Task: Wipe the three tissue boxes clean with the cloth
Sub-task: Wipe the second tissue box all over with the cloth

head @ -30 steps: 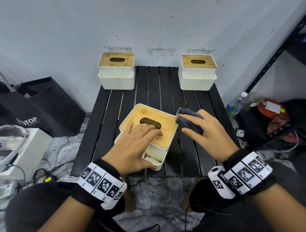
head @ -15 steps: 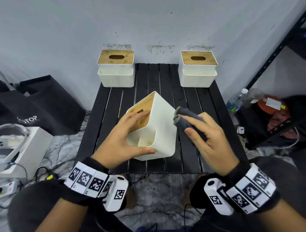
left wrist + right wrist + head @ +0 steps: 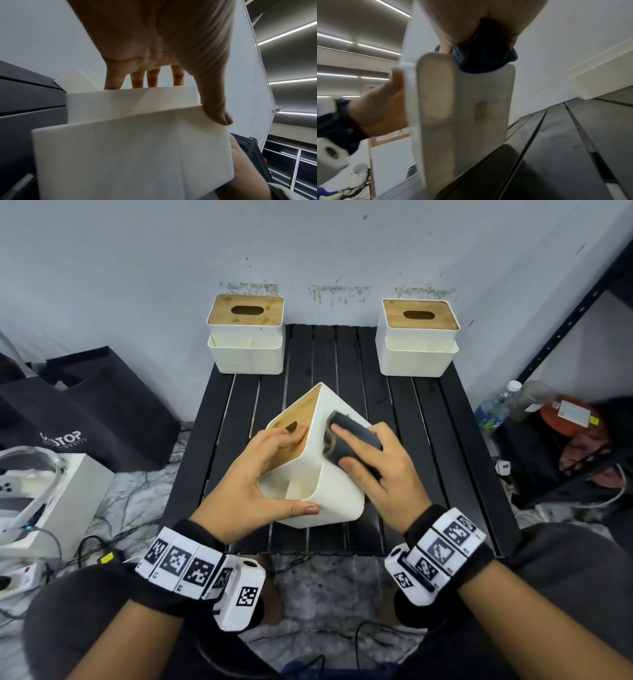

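A white tissue box (image 3: 337, 491) with a wooden lid is tipped up on the black slatted table (image 3: 442, 446), lid facing left. My left hand (image 3: 263, 470) grips it, fingers on the lid and thumb on the white front edge; the left wrist view shows that box (image 3: 130, 155) under my thumb. My right hand (image 3: 373, 470) holds a folded dark grey cloth (image 3: 346, 440) and presses it against the box's upturned white side. In the right wrist view the cloth (image 3: 484, 59) sits on the box (image 3: 464, 115). Two more tissue boxes stand at the back left (image 3: 246, 333) and back right (image 3: 418, 337).
A black bag (image 3: 85, 419) and a white device box (image 3: 41, 498) lie on the floor to the left. Plastic bottles (image 3: 507, 405) and a black shelf frame (image 3: 565, 323) stand to the right. A grey wall rises behind the table.
My left hand tipped the near box from flat up onto its side. The right hand moved the cloth from beside the box onto its upturned white side.
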